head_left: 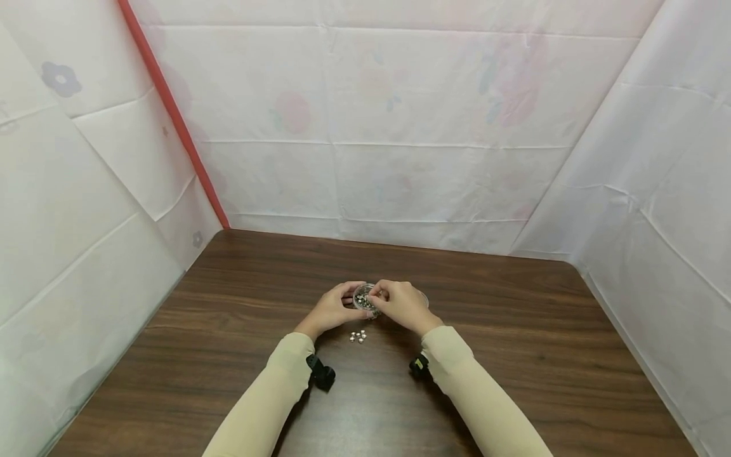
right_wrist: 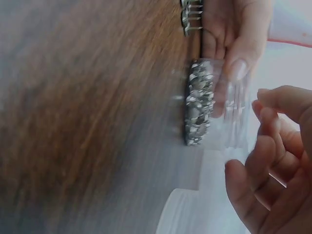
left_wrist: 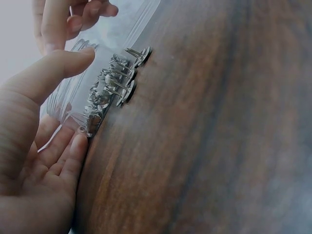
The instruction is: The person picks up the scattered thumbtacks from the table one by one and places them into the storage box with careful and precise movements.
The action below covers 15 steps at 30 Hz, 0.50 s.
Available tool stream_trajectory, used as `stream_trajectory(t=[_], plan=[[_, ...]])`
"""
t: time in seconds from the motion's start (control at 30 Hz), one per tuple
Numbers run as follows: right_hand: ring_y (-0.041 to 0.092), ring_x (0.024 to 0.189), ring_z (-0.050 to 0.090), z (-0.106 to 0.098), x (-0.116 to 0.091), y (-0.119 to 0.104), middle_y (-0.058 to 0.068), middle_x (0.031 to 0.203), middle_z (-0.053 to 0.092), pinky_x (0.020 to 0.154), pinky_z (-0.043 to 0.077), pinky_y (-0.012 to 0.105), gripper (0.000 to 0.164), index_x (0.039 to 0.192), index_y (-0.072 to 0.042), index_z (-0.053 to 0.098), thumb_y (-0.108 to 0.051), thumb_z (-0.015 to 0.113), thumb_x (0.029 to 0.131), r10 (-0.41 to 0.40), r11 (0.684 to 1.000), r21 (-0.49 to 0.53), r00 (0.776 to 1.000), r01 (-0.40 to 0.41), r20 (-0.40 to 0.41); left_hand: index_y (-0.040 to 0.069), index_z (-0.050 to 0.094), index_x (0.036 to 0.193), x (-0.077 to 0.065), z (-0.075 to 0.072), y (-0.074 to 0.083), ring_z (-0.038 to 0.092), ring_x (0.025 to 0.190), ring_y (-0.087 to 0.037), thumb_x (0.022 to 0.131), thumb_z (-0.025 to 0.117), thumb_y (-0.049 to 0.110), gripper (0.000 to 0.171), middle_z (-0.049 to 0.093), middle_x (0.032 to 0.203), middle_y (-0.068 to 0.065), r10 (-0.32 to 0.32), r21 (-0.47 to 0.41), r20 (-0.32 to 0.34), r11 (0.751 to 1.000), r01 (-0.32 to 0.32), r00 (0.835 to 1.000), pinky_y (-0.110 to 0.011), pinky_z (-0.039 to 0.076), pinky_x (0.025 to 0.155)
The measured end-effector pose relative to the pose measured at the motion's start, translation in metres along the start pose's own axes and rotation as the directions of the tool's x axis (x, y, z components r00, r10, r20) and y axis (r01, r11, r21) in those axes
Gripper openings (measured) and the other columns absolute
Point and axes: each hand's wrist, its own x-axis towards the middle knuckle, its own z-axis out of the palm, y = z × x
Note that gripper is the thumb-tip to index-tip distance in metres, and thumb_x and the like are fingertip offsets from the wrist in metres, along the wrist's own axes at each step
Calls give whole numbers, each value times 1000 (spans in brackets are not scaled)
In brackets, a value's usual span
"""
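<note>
My left hand (head_left: 332, 309) grips a small clear jar (right_wrist: 236, 114), thumb on the near side and fingers round the far side. Silver thumbtacks (right_wrist: 199, 105) are heaped in the jar's bottom as it stands upright on the table. Over the jar's mouth is my right hand (head_left: 404, 307), its thumb and forefinger tips brought together at the rim. I cannot tell whether a tack is between those fingertips. Several loose thumbtacks (head_left: 358, 336) lie on the wood in front of the jar, pins pointing up in the left wrist view.
A clear round lid (right_wrist: 178, 212) lies on the table to the right of the jar, partly behind my right hand in the head view. The brown wooden table (head_left: 514, 343) is bounded by white cloth walls (head_left: 400, 184) at the back and sides.
</note>
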Motion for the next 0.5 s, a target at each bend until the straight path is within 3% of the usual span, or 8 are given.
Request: stream_trajectory(t=[0.13, 0.3, 0.5], plan=[[6, 46, 45, -4, -9, -4, -9, 63, 57, 42, 39, 21, 7, 89, -22, 62, -29, 62, 90, -50, 998, 48, 998, 48, 30, 21, 47, 136, 0, 0, 0, 52, 110, -22, 72, 80, 31, 73, 48, 134, -8, 7, -10, 2, 1000, -7, 1000, -47, 49, 92], [3, 50, 49, -8, -20, -12, -11, 65, 60, 46, 44, 22, 8, 86, -22, 61, -29, 63, 90, -122, 991, 59, 989, 117, 85, 26, 47, 135, -1, -1, 1, 52, 109, -15, 74, 79, 31, 69, 48, 132, -2, -6, 9, 6, 1000, 5, 1000, -39, 51, 91], [1, 55, 52, -4, -28, -13, -13, 66, 60, 50, 46, 20, 6, 84, -20, 62, -24, 66, 88, -166, 986, 43, 980, 162, 108, 26, 49, 134, -1, -2, 0, 52, 108, -14, 74, 79, 30, 67, 49, 131, 0, 12, 17, -2, 1000, -12, 1000, -39, 50, 92]])
